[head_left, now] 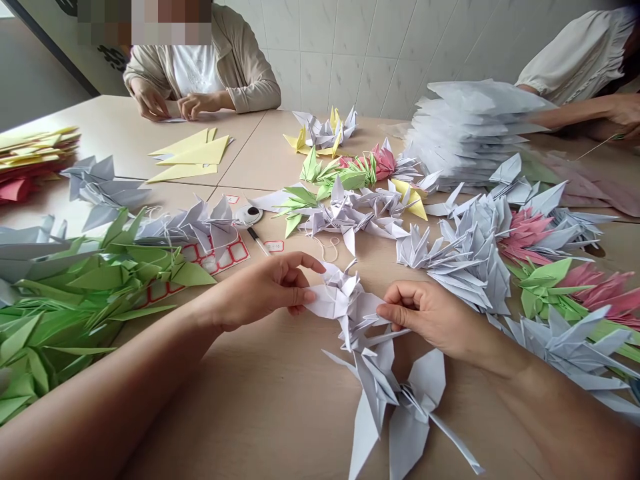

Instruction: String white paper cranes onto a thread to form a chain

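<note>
A string of white origami cranes [373, 370] lies on the table in front of me, its lower cranes spread toward my body. My left hand [270, 287] pinches the left wing of the top paper crane [345, 293] between thumb and fingers. From the other side, my right hand [420, 313] pinches that crane's right wing, thumb against curled fingers. The wings are pulled apart to both sides. A pale thread [327, 247] curls on the table just beyond the crane.
Green folded cranes [90, 287] pile up at left. White, pink and green crane strings [470, 247] cover the right. Yellow folded papers [195, 157], a pen [259, 241] and a stack of translucent sheets [465, 133] lie farther back. A person [200, 73] sits opposite; another person's arm [580, 117] is at far right.
</note>
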{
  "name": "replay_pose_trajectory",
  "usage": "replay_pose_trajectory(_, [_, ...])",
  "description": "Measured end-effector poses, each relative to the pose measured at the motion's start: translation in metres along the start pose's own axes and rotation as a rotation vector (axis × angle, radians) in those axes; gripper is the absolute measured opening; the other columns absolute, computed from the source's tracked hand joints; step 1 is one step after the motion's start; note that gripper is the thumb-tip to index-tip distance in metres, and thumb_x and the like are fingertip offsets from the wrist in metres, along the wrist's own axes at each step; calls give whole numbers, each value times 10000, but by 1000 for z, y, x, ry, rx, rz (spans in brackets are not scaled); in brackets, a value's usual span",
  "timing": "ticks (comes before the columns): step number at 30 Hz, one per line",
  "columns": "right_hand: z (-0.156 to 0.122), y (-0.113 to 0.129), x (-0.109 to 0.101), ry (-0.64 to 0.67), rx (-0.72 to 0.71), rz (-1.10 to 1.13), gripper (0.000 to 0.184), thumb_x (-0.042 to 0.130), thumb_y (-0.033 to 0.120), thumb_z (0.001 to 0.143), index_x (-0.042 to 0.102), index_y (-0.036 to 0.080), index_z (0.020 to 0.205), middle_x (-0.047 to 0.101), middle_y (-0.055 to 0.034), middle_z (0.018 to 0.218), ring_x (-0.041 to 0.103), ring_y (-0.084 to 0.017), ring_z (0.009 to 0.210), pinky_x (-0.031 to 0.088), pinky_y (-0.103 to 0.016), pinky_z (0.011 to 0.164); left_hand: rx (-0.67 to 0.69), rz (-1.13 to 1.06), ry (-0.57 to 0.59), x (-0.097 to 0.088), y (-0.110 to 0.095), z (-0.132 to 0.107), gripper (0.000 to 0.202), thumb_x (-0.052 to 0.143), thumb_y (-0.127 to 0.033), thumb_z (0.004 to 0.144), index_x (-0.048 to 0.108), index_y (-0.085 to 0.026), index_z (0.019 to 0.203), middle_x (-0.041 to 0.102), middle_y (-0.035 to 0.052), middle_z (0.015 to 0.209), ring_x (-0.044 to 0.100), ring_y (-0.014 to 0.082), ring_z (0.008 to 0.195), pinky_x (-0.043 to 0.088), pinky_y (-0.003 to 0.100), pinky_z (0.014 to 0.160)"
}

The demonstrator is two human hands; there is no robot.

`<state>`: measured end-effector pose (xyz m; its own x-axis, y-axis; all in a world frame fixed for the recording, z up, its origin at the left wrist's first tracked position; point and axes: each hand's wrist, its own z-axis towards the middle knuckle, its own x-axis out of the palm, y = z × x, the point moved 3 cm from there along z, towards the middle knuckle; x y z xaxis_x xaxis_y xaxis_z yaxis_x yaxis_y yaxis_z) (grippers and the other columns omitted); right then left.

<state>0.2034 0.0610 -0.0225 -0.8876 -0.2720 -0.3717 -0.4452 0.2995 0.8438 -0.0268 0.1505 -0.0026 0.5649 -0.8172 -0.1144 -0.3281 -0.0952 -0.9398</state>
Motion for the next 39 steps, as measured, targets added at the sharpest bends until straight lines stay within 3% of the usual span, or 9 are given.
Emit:
replay_pose_trajectory(6, [0,0,-7,-54,-12,-97,336,609,526,839,633,205,741,614,8,672,568,-148,655,425,-269,609,-2,46,-53,-3,3,2,286,623,-242,847,545,-194,1118,573,-52,679,534,116,636,414,255,626])
replay_pose_trajectory(12, [-2,3,-13,-92,-73,-243,415,485,543,906,597,204,695,564,4,646,512,-145,614,386,-274,569,7,355,-257,-4,4,2,277,565,-326,897,555,-241,1160,612,-10,811,559,151,698,438,288,645])
replay_pose_trajectory(16, [-10,9,-13,-96,-67,-165,397,520,594,878,591,208,812,612,-13,735,577,-162,686,446,-282,634,232,716,-610,4,-16,-11,216,593,-257,886,604,-209,1096,601,47,1045,569,158,813,458,304,735])
replay_pose_trajectory(19, [-18,15,-12,-96,-77,-155,370,629,582,814,583,218,864,600,-5,761,565,-161,695,440,-269,612,458,702,-745,16,-36,-29,48,587,-207,894,588,-189,938,594,13,870,551,132,750,451,249,683])
replay_pose_trajectory(22, [-24,21,-8,-6,-38,-163,353,639,567,814,572,222,847,580,10,738,531,-151,668,417,-257,578,526,532,-541,27,-50,-42,127,581,-245,908,516,-203,807,531,-43,662,491,99,581,411,201,544])
replay_pose_trajectory(26, [-28,28,-1,150,24,-186,259,618,481,869,631,227,918,626,11,757,565,-155,711,431,-257,632,186,600,65,45,-47,-46,82,580,-319,913,584,-238,929,614,-52,665,527,98,534,366,198,491])
replay_pose_trajectory(28, [-29,31,3,220,33,-188,254,594,452,898,657,247,1033,659,13,756,597,-159,720,436,-255,646,26,665,255,51,-40,-44,165,603,-342,893,611,-275,1044,679,-32,757,594,129,617,375,217,540])
replay_pose_trajectory(31, [-28,32,7,303,7,-213,264,559,414,927,673,272,1118,697,13,780,625,-159,724,443,-247,654,-80,611,308,52,-30,-35,229,584,-376,893,623,-276,1096,696,-18,806,614,151,685,380,229,582])
replay_pose_trajectory(39, [-31,26,8,357,-104,-251,211,586,355,898,767,247,888,737,-10,808,640,-187,738,458,-247,648,-106,298,150,41,-12,-15,204,586,-366,875,634,-177,814,552,-34,687,468,117,639,360,219,567])
